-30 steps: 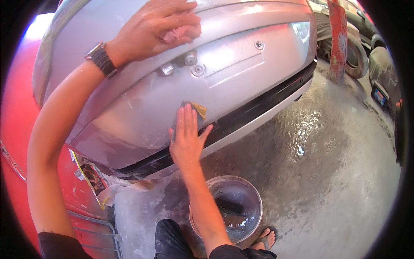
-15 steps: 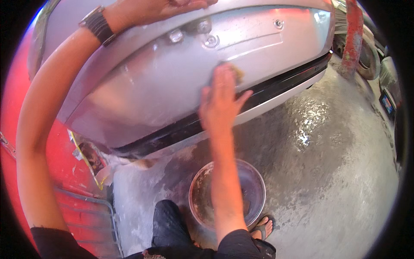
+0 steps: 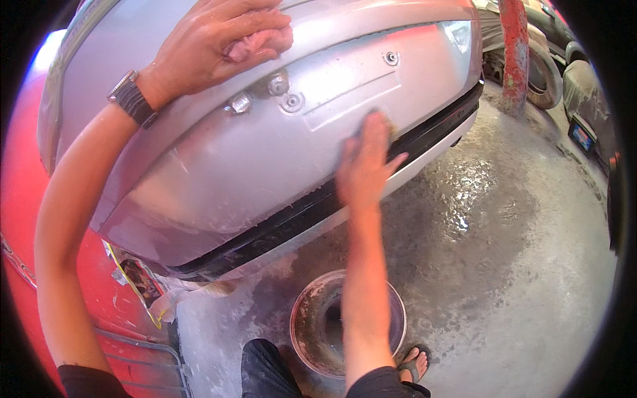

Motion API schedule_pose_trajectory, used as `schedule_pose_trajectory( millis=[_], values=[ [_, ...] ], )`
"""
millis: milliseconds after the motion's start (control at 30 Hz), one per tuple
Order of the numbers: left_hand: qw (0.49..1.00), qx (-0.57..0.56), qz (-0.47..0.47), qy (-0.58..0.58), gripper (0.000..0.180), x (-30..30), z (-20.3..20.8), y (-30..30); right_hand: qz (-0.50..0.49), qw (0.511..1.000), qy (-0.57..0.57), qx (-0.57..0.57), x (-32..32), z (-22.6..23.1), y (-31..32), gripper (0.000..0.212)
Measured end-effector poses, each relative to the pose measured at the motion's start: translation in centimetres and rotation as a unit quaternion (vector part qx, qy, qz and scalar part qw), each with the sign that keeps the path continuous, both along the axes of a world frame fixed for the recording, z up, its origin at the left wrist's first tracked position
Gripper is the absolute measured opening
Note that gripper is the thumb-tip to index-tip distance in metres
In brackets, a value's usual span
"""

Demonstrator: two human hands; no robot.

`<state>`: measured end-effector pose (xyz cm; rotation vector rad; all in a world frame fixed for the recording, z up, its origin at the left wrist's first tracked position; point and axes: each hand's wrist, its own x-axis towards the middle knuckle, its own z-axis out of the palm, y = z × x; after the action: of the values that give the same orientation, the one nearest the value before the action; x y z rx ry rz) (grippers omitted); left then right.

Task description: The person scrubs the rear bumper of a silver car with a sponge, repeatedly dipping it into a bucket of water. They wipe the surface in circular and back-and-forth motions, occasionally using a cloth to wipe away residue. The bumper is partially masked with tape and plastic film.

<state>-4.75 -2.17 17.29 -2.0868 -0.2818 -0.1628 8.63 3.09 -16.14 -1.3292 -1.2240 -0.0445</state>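
Note:
A silver car panel [image 3: 219,179], wet and patchy grey, fills the upper middle. My left hand [image 3: 212,50], with a watch on its wrist, is closed round a crumpled pink cloth [image 3: 262,44] at the panel's upper left. Lower down, my right hand [image 3: 367,159] lies against the panel, fingers together and thumb out to the right. Beneath its fingers is a small yellowish-brown pad [image 3: 393,131], mostly hidden and smeared by motion. To its upper left are a raised rectangular outline and round fittings [image 3: 290,102]. Below it runs a black strip [image 3: 292,215].
Between my feet and the car stands a round basin [image 3: 306,331] with dark contents. The concrete floor [image 3: 531,292] is wet to the right. A red body panel [image 3: 73,265] is at left; a rusty red post [image 3: 514,60] and a tyre [image 3: 545,79] are at back right.
My right hand has slid rightward along the panel with the pad. My left hand is lower in view and its pink cloth now shows. The whole view has shifted somewhat.

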Motion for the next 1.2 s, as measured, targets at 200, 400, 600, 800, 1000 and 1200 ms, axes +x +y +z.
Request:
schedule_pose_trajectory(
  millis=[200,400,600,800,1000,1200],
  values=[
    [0.999,0.008,0.030,0.008,0.043,-0.3,-0.5,0.3,0.099,0.993,-0.063,0.004,-8.9,0.1,-5.9,0.075],
    [1.000,0.009,-0.002,0.000,0.042,-0.4,-0.4,0.5,0.074,0.992,-0.097,0.030,-4.9,-0.4,-3.8,0.071],
    [1.000,0.013,-0.003,0.000,0.045,0.0,-0.4,0.8,0.058,0.998,0.030,0.015,-6.2,1.6,-4.3,0.074],
    [1.000,0.016,0.020,-0.005,0.046,-0.2,-0.7,0.3,0.119,0.987,-0.081,0.072,-7.4,-2.3,-5.7,0.078],
    [1.000,0.023,0.000,0.003,0.047,0.0,-0.3,0.9,0.012,0.997,0.071,0.042,-3.8,0.8,-2.2,0.065],
    [1.000,0.023,0.018,-0.002,0.048,-0.4,-0.6,0.9,0.133,0.973,-0.117,0.144,-9.5,-5.4,-6.5,0.066]
  ],
)
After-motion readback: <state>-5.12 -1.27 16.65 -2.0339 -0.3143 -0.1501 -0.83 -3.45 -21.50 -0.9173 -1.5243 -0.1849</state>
